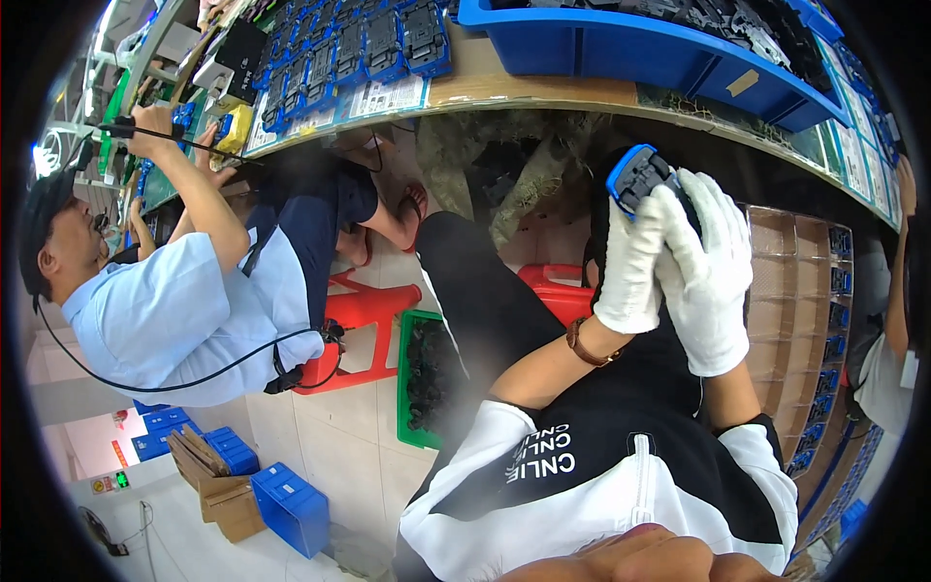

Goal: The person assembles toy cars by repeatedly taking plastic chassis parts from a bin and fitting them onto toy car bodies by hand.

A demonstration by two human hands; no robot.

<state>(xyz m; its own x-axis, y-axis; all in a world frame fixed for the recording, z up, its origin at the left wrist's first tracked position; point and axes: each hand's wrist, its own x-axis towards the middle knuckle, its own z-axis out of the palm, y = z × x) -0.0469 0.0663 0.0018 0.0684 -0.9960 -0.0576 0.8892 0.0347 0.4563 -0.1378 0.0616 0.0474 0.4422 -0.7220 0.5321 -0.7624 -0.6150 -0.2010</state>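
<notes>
A small blue-and-black plastic housing (640, 177) is held up in front of my lap, just short of the table edge. My left hand (632, 257), in a white knitted glove, is closed around its lower part. My right hand (710, 267), gloved the same way, presses against the left hand and the housing's right side with its fingers bent over. The gloves cover the lower part of the housing, and the right fingertips are partly hidden. A brown strap circles my left wrist.
Rows of similar housings (354, 48) stand on the table at the far left. A big blue bin (621, 53) of dark parts sits on it. Right of me is a compartmented tray (776, 291); on the floor, a green crate (405, 378). A co-worker (194, 301) sits at left.
</notes>
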